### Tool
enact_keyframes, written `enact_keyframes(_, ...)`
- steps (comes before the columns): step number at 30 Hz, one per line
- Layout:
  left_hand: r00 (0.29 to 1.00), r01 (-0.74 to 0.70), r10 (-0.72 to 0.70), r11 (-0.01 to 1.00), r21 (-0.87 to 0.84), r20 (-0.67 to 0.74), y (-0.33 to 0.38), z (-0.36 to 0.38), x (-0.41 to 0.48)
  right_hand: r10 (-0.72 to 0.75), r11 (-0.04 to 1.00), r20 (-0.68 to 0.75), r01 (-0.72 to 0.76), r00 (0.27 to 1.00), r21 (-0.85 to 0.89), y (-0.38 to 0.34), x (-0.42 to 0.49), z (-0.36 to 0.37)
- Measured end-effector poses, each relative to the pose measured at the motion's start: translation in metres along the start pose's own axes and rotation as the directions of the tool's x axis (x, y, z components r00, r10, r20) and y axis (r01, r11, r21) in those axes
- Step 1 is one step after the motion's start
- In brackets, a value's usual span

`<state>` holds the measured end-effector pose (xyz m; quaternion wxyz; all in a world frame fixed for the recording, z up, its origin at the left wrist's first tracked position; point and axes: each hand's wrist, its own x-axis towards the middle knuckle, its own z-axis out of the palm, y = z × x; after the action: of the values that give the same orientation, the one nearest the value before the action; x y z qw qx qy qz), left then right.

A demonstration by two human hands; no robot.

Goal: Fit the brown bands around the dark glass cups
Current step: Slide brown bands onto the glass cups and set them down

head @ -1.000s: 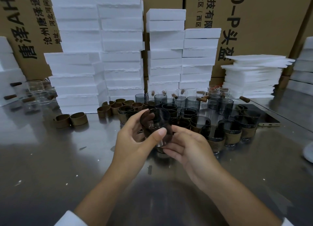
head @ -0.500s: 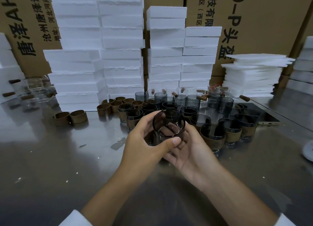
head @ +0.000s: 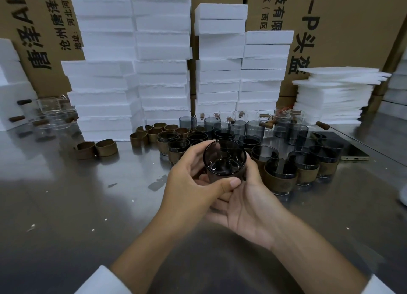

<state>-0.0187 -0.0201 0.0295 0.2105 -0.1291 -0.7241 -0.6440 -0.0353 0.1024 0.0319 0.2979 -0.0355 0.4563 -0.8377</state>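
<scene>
Both hands hold one dark glass cup [head: 224, 159] above the steel table, its mouth tilted toward me. My left hand [head: 191, 183] grips its left side, thumb across the front. My right hand [head: 246, 205] cups it from below and the right, fingers curled under. A brown band on this cup is mostly hidden by the fingers. Behind stand several dark cups wearing brown bands [head: 279, 179] and several bare dark cups [head: 237, 126]. Loose brown bands [head: 105, 148] lie to the left, with more [head: 154, 133] near the cups.
Tall stacks of white foam blocks [head: 132, 73] and cardboard boxes [head: 341, 29] line the back. Clear glasses [head: 50, 115] sit at far left. A phone [head: 352, 155] lies at right by thin foam sheets [head: 334, 95]. White crumbs dot the steel table [head: 66, 205].
The cup has been turned from lying sideways to mouth-up toward me and moved slightly right and nearer. My right hand has shifted from the cup's side to underneath it.
</scene>
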Motion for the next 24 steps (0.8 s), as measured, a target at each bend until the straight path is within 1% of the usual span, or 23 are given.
enact_keyframes(4,1.0,0.013,-0.013,0.999,0.043,0.004,-0.004,-0.003,0.001,0.028,0.998,-0.089,-0.033,0.996,-0.052,-0.001,0.0,-0.002)
enact_keyframes(8,1.0,0.005,-0.005,0.997,0.077,0.007,-0.006,-0.005,0.001,-0.012,0.997,-0.153,0.0,0.988,-0.079,-0.002,0.003,-0.008)
enact_keyframes(12,1.0,-0.011,0.01,0.995,0.103,0.011,-0.007,-0.005,0.001,-0.107,0.994,-0.208,0.104,0.972,-0.024,-0.003,0.005,-0.01)
enact_keyframes(15,1.0,-0.011,0.01,0.995,0.098,0.009,-0.01,-0.005,0.002,-0.197,0.976,-0.25,0.214,0.948,0.045,-0.006,0.006,-0.011)
enact_keyframes(17,1.0,-0.012,0.012,0.996,0.089,0.008,-0.009,-0.005,0.002,-0.237,0.96,-0.236,0.264,0.942,0.091,-0.009,0.005,-0.01)
enact_keyframes(19,1.0,-0.014,0.014,0.997,0.073,0.002,-0.007,-0.004,0.002,-0.266,0.95,-0.189,0.291,0.945,0.117,-0.01,0.004,-0.008)
enact_keyframes(24,1.0,0.01,-0.01,1.0,0.004,0.001,-0.002,-0.002,0.001,-0.241,0.962,-0.039,0.244,0.97,0.121,-0.004,0.003,-0.005)
